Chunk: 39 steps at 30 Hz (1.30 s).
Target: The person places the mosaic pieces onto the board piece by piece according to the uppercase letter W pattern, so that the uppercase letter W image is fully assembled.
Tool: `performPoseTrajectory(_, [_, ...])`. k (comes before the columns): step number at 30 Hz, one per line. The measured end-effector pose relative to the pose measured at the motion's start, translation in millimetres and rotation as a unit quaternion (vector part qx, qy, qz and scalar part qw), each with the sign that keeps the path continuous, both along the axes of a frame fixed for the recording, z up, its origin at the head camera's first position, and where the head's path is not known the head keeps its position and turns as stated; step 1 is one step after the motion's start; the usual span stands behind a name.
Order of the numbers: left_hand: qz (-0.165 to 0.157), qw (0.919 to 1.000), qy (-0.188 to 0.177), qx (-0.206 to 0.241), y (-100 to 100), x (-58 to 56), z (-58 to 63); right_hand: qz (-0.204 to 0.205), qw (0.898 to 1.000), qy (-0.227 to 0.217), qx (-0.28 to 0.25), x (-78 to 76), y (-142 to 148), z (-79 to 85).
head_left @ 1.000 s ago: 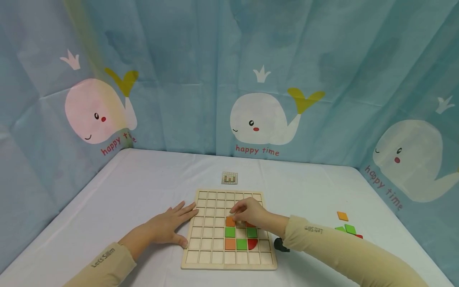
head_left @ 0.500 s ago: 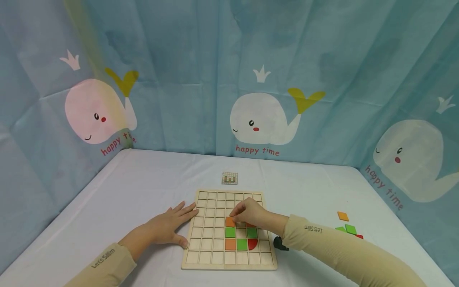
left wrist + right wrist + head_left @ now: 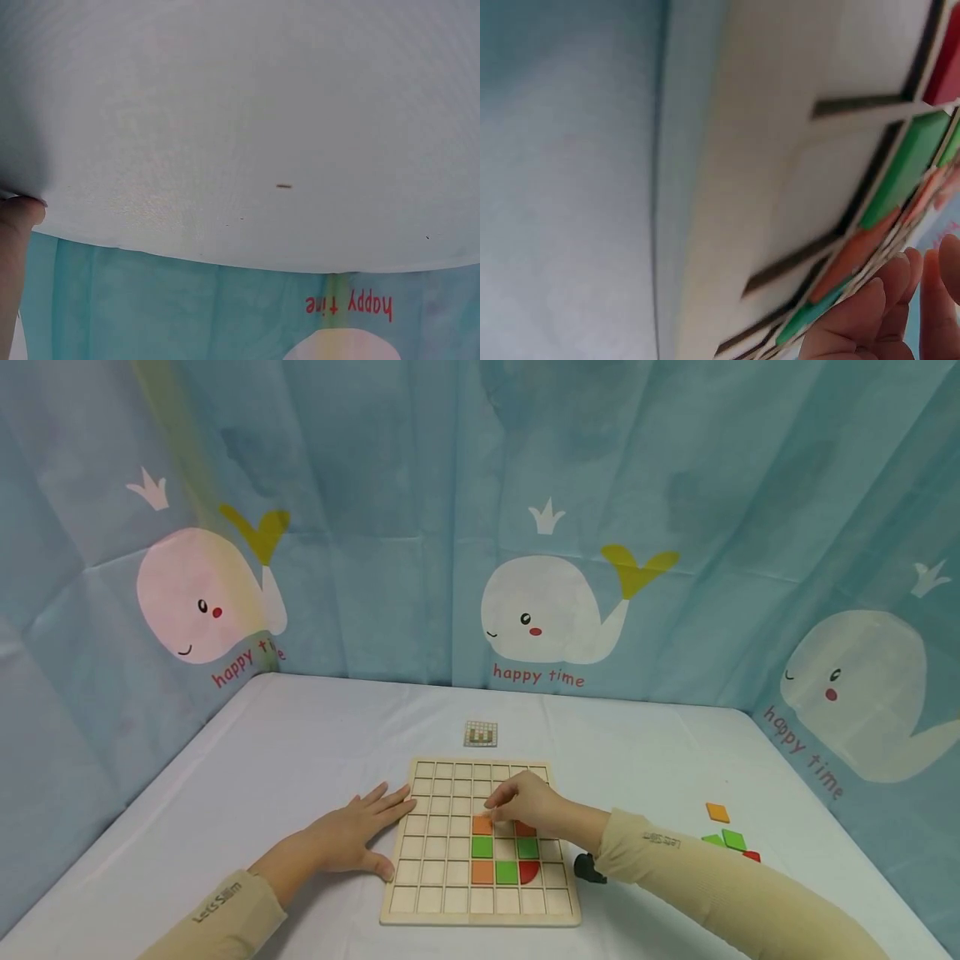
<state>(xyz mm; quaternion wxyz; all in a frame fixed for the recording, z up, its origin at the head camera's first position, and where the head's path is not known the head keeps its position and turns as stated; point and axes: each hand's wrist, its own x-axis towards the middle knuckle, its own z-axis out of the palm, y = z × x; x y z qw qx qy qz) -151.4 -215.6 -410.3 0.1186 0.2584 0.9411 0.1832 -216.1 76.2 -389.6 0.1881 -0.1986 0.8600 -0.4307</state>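
Note:
A wooden grid board [image 3: 423, 900] lies on the white table. My left hand [image 3: 352, 835] rests with spread fingers by its left edge, fingertips and thumb at the rim; one finger [image 3: 21, 214] shows in the left wrist view. With thumb and forefinger together, my right hand [image 3: 528, 802] pinches at an orange tile [image 3: 482, 827] near the middle of the board. Below that tile sit a green tile [image 3: 482, 847] and another orange tile [image 3: 482, 872]. A green tile [image 3: 506, 872] and a red quarter-round tile [image 3: 528, 872] continue the row. My right hand hides some cells behind it.
Loose tiles lie at the right: an orange one [image 3: 717, 812], a green one [image 3: 734, 841] and a partly hidden red one [image 3: 752, 857]. A small pattern card [image 3: 481, 734] lies beyond the board. A blue curtain [image 3: 390, 610] stands behind the table.
My right hand's fingertips have shifted very slightly to the right at the orange tile. The left hand stays in place.

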Motion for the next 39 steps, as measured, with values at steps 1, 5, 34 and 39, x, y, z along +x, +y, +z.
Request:
performPoseTrajectory(1, [0.0, 1.0, -0.001, 0.001, 0.5, 0.1, 0.3, -0.005, 1.0, 0.0, 0.005, -0.4, 2.1, 0.9])
performPoseTrajectory(5, [0.001, 1.0, -0.003, 0.0, 1.1, -0.2, 0.3, -0.017, 1.0, 0.005, 0.004, -3.6, 13.3, 3.9])
performPoseTrajectory(34, [-0.007, 0.9999, 0.008, -0.008, -2.3, -2.4, -1.3, -0.068, 0.998, -0.006, -0.014, -13.2, 135.1, 42.4])
performPoseTrajectory(39, [-0.007, 0.9999, 0.009, -0.007, -3.0, -4.2, -4.1, -0.067, 0.998, -0.008, -0.013, -16.2, 156.0, 42.6])
